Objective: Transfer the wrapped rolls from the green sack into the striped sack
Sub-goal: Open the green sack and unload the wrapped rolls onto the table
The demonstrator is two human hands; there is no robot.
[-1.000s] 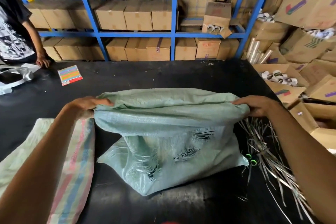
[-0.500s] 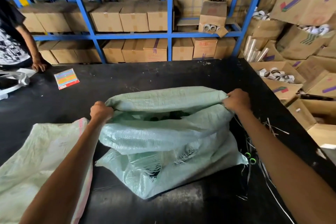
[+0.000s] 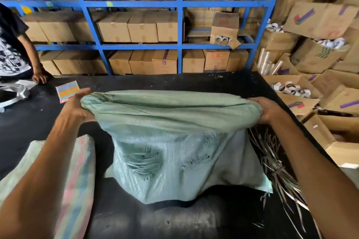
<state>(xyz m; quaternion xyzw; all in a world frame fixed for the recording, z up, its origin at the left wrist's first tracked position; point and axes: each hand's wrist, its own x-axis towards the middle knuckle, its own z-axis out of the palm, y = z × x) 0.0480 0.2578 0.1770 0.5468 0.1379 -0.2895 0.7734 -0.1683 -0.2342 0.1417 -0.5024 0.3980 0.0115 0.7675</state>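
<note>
green sack [image 3: 174, 153] stands on the black table [image 3: 194, 221], its rolled rim stretched between both hands. left hand [image 3: 76, 107] grips the rim's left end, thumb raised, fingers seemingly curled underneath, though blurred. right hand [image 3: 271, 110] clutches the right end, fingertips buried in fabric. striped sack [image 3: 77, 172] lies flat beside it, under the left forearm.

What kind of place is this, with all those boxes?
Most likely a warehouse or packing room. Tall blue shelves are stacked with sealed cardboard boxes, open boxes of rolls are heaped at the right, and a green sack sits on a big black worktable.
</note>
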